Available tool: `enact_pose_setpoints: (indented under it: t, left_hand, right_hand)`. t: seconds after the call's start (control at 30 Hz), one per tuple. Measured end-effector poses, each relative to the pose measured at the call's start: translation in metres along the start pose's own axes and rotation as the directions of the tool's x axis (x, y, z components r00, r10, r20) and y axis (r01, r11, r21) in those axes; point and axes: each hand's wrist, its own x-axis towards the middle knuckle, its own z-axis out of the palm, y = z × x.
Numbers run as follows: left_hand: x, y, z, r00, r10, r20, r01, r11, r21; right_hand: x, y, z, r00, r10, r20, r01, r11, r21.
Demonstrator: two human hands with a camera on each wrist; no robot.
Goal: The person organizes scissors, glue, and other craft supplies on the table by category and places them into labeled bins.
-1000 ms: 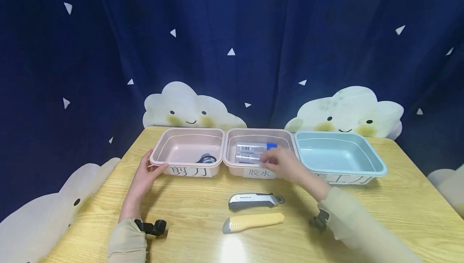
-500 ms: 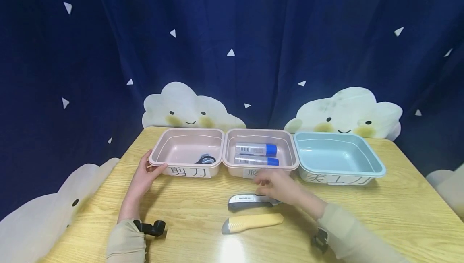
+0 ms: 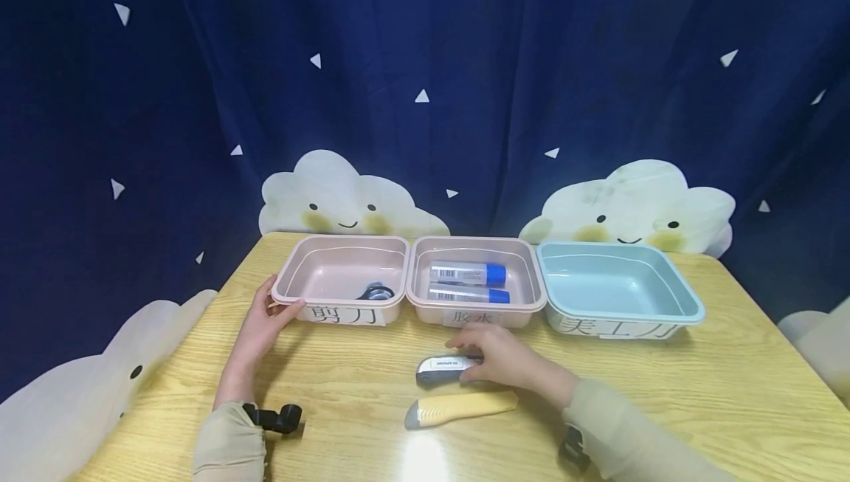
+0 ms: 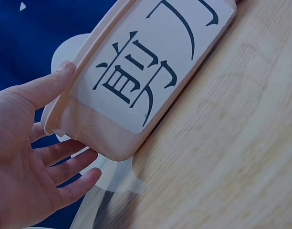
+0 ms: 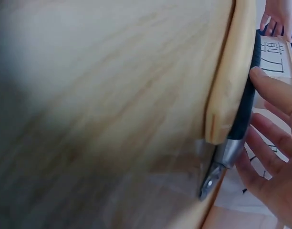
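My left hand (image 3: 261,325) grips the left front corner of a pink plastic bin (image 3: 340,303); in the left wrist view the thumb lies on its rim and the other fingers spread beside the end wall. Over the right part of a white-and-grey utility knife (image 3: 437,365) is my right hand (image 3: 505,358). Its thumb presses the near side of the knife's dark handle (image 5: 245,107) in the right wrist view, with the fingers along the far side. The knife lies at table height. Just nearer lies a yellow utility knife (image 3: 465,408), untouched.
A second pink bin (image 3: 425,307) in the middle holds two blue-capped glue tubes (image 3: 465,273). A light-blue bin (image 3: 624,316) stands at the right end of the row. Dark-handled scissors (image 3: 376,292) lie in the left bin. A navy curtain (image 3: 425,150) hangs behind the wooden table (image 3: 352,386).
My right hand has come away from the glue tubes in the middle bin, down toward me onto the white-and-grey utility knife. The left hand stays on its bin.
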Motion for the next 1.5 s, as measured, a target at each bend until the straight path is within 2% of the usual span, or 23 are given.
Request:
enact_pose_setpoints:
  t: [0.37, 0.67, 0.97, 1.3, 1.5]
  left_hand:
    - [0.001, 0.000, 0.000, 1.000, -0.001, 0.001, 0.001, 1.000, -0.002]
    - [0.000, 0.000, 0.000, 1.000, -0.005, -0.002, 0.005, 1.000, 0.002]
    - [0.000, 0.000, 0.000, 1.000, 0.006, -0.003, -0.006, 1.000, 0.008]
    - [-0.001, 0.003, -0.002, 1.000, 0.016, 0.003, -0.016, 1.000, 0.016]
    - [-0.002, 0.003, -0.001, 1.000, 0.015, 0.001, -0.015, 1.000, 0.021]
  right_hand:
    - [0.005, -0.005, 0.010, 0.999, 0.006, 0.045, -0.003, 0.998, -0.065]
    - [0.004, -0.005, 0.010, 1.000, -0.002, 0.028, 0.004, 0.998, -0.060]
    - [-0.001, -0.003, -0.012, 1.000, -0.005, -0.027, 0.003, 0.996, -0.091]
    - [-0.017, -0.004, -0.043, 0.996, -0.023, -0.084, 0.011, 0.990, -0.141]
    - [-0.029, -0.002, -0.059, 0.994, 0.011, -0.112, -0.026, 0.991, -0.128]
